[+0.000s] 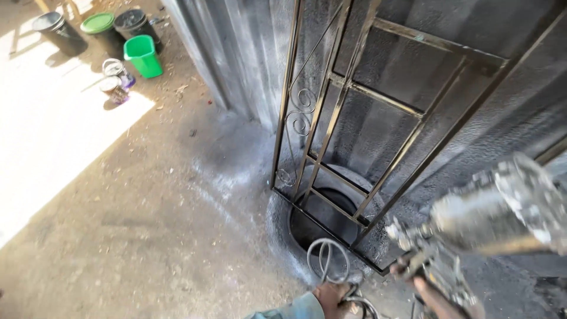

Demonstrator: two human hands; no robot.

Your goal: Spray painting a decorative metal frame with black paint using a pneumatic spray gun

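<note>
A paint-crusted spray gun (437, 266) with a large metal cup (502, 212) fills the lower right. My right hand (420, 288) grips its handle, and only a few fingers show. It points toward a tall metal grille (348, 88) of bars and scrollwork that leans against a corrugated metal wall (248, 53). The grille's lower end rests on an old tyre (280, 224) lying on the ground. At the bottom centre, my left hand (333, 295), in a teal sleeve, holds a looped grey hose (326, 260) just in front of the tyre.
Several buckets stand at the top left: two black ones (56, 29), one with a green lid (99, 25) and a bright green one (143, 56). Two small paint cans (115, 80) sit beside them. The dirt floor (118, 207) is sunlit on the left and grey with overspray near the tyre.
</note>
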